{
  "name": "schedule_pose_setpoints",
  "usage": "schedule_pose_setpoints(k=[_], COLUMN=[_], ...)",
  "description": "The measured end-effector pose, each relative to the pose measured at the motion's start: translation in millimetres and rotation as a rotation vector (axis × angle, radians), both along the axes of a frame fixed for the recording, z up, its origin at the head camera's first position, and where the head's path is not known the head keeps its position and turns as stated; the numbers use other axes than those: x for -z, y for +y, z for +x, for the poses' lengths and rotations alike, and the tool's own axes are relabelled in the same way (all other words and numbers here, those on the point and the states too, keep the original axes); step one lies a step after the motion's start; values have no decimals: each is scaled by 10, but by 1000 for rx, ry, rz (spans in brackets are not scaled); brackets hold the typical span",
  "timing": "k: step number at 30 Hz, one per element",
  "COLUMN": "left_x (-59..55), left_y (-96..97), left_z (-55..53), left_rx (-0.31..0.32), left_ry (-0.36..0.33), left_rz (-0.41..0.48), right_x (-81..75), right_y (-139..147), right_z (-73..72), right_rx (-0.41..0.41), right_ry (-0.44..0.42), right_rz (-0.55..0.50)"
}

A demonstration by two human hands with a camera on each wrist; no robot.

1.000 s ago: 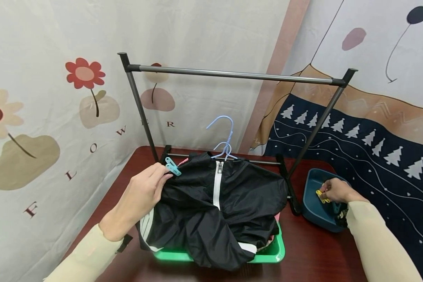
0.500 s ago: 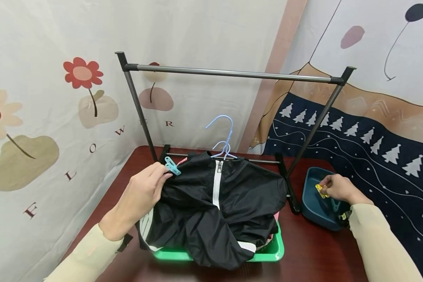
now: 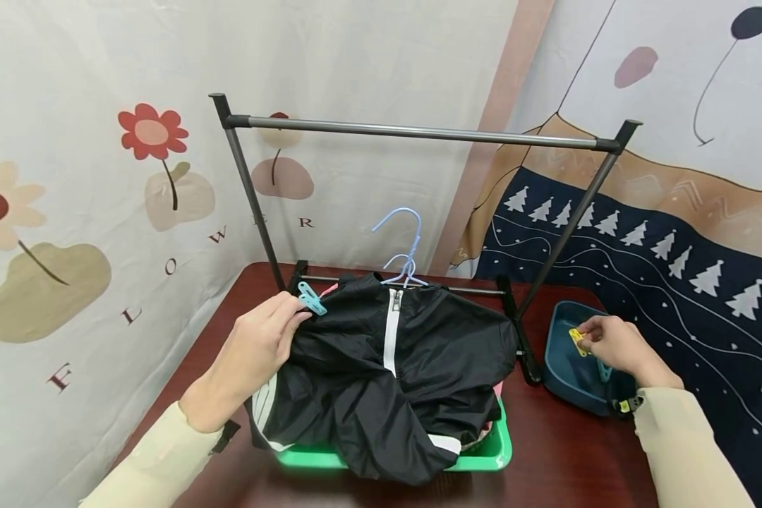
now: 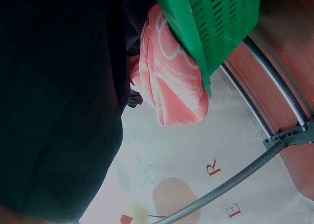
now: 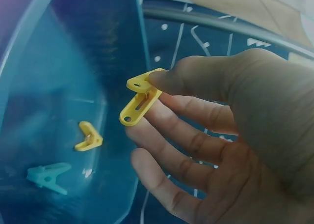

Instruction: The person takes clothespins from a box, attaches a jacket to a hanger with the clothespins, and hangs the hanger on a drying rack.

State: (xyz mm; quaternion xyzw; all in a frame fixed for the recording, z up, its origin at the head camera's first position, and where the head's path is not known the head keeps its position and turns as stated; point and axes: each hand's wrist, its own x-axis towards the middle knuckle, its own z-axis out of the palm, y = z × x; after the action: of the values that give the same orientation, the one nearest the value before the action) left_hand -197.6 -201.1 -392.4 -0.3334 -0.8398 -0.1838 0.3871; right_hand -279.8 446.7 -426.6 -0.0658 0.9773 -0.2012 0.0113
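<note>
Cloth printed with flowers hangs at the far left; next, the left hand has bent fingers and pinches the shoulder of a black jacket, right against a light-blue clip (whether the fingertips hold that too, I cannot tell). The jacket lies over a green basket on the counter, the hook of a blue hanger sticking up, apart from the rack. Further right, the right hand pinches a yellow clip between thumb and fingertip, the lower fingers loosely spread, over a blue tub where a second yellow clip and a teal clip lie
</note>
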Motion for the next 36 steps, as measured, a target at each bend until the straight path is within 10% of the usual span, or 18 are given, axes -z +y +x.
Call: schedule_pose_setpoints(k=[36], left_x=[-8], left_y=[60], left_z=[-64], left_rx=[30], left_ry=[111], left_rz=[12], right_x=[-469], right_y=[-678], right_z=[441], right_rx=[21], right_ry=[344], right_rz=[-60])
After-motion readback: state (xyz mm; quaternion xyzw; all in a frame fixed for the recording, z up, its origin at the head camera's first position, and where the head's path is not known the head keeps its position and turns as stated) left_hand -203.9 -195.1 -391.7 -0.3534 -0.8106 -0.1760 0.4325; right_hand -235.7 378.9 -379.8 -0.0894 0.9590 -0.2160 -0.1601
